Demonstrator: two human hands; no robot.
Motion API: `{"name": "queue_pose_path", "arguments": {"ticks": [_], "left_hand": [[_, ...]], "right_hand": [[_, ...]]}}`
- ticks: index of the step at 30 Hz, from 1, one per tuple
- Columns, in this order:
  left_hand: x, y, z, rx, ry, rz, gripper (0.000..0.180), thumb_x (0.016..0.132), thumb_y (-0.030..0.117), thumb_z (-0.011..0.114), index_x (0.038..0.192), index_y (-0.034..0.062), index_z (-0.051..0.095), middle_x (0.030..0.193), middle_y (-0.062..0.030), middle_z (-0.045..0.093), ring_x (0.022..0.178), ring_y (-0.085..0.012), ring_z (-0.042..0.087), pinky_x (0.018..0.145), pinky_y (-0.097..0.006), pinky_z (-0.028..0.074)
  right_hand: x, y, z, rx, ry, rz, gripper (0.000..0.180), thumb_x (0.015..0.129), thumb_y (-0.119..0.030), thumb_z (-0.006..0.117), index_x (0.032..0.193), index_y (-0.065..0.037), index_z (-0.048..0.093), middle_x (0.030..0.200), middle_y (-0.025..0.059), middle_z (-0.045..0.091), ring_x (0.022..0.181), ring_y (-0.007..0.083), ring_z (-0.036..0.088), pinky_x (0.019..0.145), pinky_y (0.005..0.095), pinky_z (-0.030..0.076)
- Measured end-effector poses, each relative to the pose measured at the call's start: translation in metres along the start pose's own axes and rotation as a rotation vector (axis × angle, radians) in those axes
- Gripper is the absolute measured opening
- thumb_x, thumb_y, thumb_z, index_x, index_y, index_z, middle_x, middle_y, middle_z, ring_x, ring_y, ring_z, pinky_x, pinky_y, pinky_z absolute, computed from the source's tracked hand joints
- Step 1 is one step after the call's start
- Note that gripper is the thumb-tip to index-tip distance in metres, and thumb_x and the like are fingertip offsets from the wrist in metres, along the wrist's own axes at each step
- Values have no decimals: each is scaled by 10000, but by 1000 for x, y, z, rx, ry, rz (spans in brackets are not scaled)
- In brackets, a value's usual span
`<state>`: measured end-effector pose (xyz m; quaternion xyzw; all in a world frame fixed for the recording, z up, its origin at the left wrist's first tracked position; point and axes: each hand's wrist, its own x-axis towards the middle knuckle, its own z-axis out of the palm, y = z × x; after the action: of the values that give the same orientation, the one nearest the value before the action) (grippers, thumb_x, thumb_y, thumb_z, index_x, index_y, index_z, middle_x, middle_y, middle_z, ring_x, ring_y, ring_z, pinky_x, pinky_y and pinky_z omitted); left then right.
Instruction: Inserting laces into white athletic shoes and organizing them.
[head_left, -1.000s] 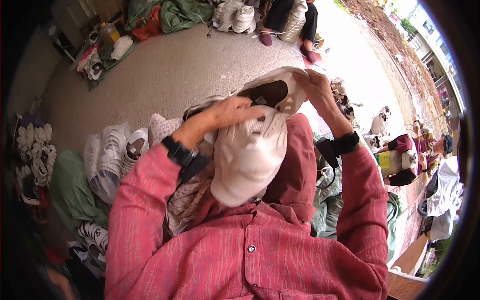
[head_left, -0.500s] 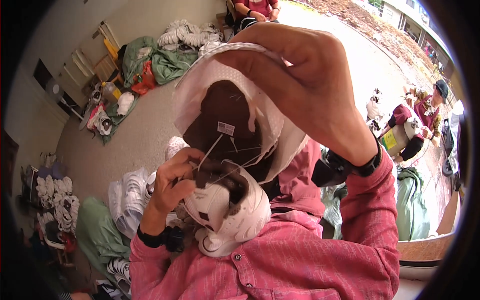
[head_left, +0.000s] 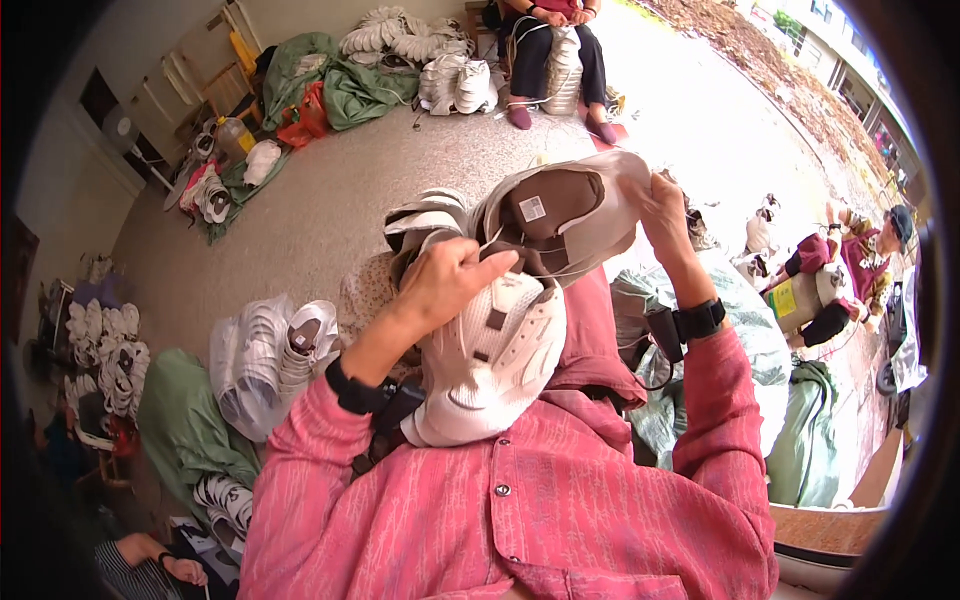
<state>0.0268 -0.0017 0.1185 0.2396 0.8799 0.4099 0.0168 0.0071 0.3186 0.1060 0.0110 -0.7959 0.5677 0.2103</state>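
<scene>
On my lap rests a white shoe upper (head_left: 490,365) with eyelet holes and small dark patches, its toe toward me. My left hand (head_left: 450,285) is closed at its brown-lined opening, thumb against fingers; a thin white string passes beside the fingertips. Beyond it, a second shoe upper (head_left: 620,215), pale outside with a brown inside and a small white label (head_left: 532,209), is tipped open toward me. My right hand (head_left: 665,210) grips its right-hand edge. Thin threads run between the two uppers. More uppers (head_left: 430,215) are bunched behind my left hand.
Bagged white uppers (head_left: 255,365) and a green sack (head_left: 190,420) lie on the left. Plastic-covered bundles (head_left: 740,350) stand on the right. One person (head_left: 555,50) sits ahead with a stack of uppers, another (head_left: 860,255) at right. At lower left shows someone's hand (head_left: 185,570).
My right hand has come down and away from my head with the second upper, which was raised close before. My left hand has shifted forward and right. More of the seated person ahead shows.
</scene>
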Motion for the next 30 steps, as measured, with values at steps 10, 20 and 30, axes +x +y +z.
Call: {"name": "queue_pose_path", "arguments": {"ticks": [10,20,30], "left_hand": [[1,-17,-50,-165,-706,253,915,705,353,806,1439,70,338,1360,-109,472,1243,-176,457,1038,-327,383],[-25,-7,57,348,166,155,897,586,651,781,1204,45,551,995,-242,647,928,-394,628,844,-445,485],[-61,-22,18,-247,-132,203,760,560,338,921,1128,31,520,1113,-127,572,1028,-224,580,902,-338,455]], "right_hand": [[-116,-102,57,-21,-216,-376,530,862,-121,667,1332,-18,446,1302,213,483,1217,362,468,1012,425,383],[-87,-1,88,-94,-439,-322,463,936,-316,581,1245,27,553,1210,215,596,1154,328,544,1005,383,403],[-96,-79,50,13,-571,13,547,952,-440,574,1256,15,570,1160,130,615,1072,205,562,930,318,447]]}}
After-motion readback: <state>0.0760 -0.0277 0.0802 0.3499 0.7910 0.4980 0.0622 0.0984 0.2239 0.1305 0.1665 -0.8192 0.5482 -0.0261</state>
